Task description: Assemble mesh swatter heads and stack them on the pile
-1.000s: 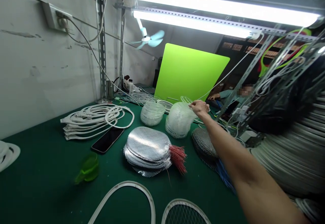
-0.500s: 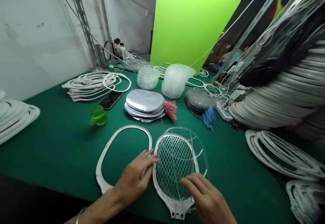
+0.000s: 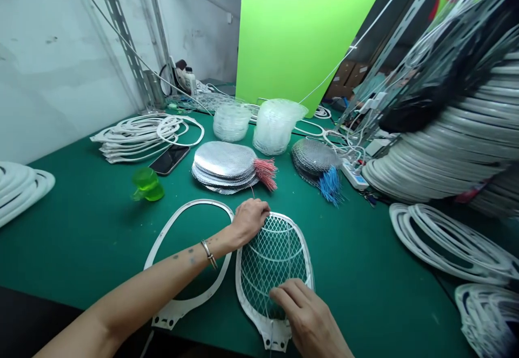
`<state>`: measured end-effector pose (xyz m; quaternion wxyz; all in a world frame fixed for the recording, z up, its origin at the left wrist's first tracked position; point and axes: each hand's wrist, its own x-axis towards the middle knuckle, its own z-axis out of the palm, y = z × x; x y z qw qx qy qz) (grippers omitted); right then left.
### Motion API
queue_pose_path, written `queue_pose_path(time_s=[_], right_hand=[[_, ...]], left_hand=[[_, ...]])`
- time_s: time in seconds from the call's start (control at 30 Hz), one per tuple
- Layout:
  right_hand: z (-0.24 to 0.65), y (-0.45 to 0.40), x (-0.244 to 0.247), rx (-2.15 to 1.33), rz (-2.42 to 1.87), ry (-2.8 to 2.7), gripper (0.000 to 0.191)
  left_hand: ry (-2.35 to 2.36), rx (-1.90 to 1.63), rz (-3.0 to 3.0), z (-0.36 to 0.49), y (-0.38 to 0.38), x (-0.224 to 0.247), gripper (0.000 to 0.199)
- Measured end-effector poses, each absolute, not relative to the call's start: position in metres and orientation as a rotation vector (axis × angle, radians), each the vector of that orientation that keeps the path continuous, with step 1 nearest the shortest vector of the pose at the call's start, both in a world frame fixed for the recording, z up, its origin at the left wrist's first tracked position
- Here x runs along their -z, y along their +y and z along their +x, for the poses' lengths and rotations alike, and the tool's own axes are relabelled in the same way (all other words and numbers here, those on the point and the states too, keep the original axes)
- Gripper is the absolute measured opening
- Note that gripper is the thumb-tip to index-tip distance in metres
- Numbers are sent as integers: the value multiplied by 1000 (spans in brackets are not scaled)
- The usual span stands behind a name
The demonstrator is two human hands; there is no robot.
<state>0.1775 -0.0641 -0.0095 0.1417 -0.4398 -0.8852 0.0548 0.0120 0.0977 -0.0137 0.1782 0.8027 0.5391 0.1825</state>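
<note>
Below me lies a white oval racket frame (image 3: 242,293) with a diamond-pattern metal mesh (image 3: 265,285) in it. A clear plastic grid (image 3: 279,258) with curved crossbars rests over the mesh. My left hand (image 3: 250,220) reaches across to the frame's top, its fingers closed on the grid's top edge. My right hand (image 3: 308,312) is at the lower right, fingers curled and pinching the grid's lower part; the fingertips are partly hidden. A second white frame (image 3: 152,255) without mesh lies to the left, under my left forearm.
Beyond the frames are stacked silver mesh sheets with red wires (image 3: 225,158) and darker mesh sheets with blue wires (image 3: 314,155). Behind them stand clear plastic stacks (image 3: 273,128). A green cup-like piece (image 3: 148,185), phone (image 3: 170,159) and white frame piles (image 3: 125,141) lie left; more frames (image 3: 438,239) lie right.
My left hand has moved from the frame's left side up to its top edge. The clear grid, tilted and offset to the right before, now lies over the mesh.
</note>
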Motion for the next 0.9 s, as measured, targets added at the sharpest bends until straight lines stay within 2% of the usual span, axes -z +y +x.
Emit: queue_pose_path(time_s=[0.67, 0.9], right_hand=[[180, -60, 18, -245, -1316, -2582, 45], [180, -60, 16, -342, -1367, -2513, 36]], left_hand=[[1523, -457, 2480, 23, 99, 31, 19], [1548, -463, 2514, 24, 97, 33, 19]])
